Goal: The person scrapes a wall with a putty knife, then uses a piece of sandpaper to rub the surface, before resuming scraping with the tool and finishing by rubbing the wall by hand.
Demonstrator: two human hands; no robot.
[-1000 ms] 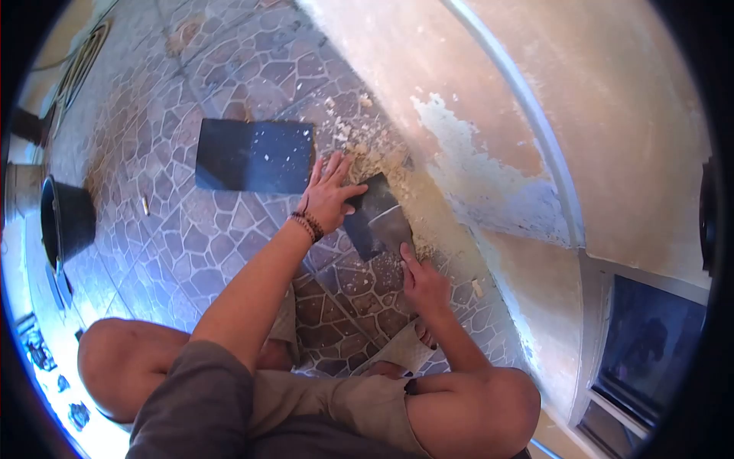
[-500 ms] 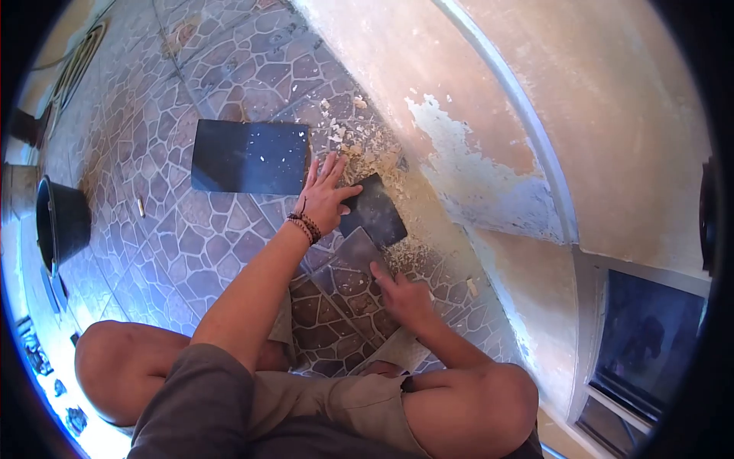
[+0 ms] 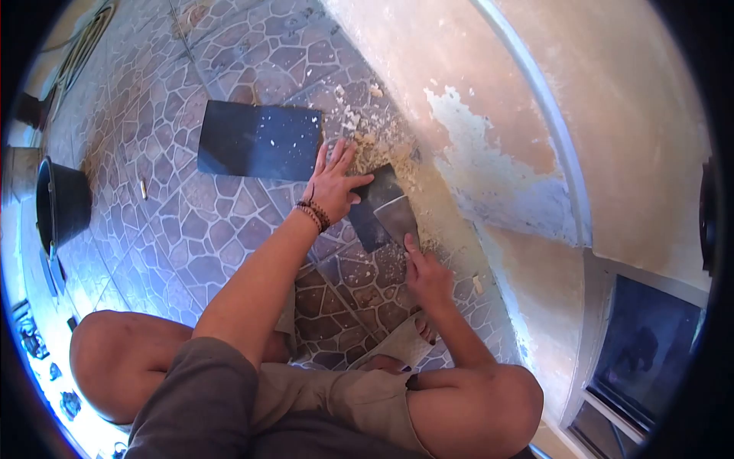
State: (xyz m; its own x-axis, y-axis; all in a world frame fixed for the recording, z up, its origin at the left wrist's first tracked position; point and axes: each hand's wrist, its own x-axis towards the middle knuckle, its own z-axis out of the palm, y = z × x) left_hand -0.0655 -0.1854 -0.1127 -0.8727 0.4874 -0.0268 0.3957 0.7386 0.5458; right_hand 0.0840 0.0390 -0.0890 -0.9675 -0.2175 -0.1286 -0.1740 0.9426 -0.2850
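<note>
My right hand [image 3: 430, 279] is closed round the handle of a putty knife [image 3: 399, 219]. Its wide metal blade lies over a small dark sheet [image 3: 367, 228] that looks like sandpaper, dusty on top. Fingers spread, my left hand [image 3: 332, 190] rests at the sheet's upper left corner, its thumb reaching onto the sheet. Beyond its fingertips lies a larger dark sheet [image 3: 256, 141] sprinkled with pale flakes. The putty knife's handle is mostly hidden in my right hand.
Paint flakes [image 3: 371, 145] litter the stone-patterned floor [image 3: 164, 229] along the wall [image 3: 497, 199], whose paint is peeled. A black bucket [image 3: 67, 203] stands at the left, with a small cylinder [image 3: 144, 190] near it. A dark glass pane [image 3: 646, 344] is low at the right.
The putty knife has moved right and up, from the small sheet's lower left edge onto its right part, with its blade turned. My left hand stays at the sheet's corner.
</note>
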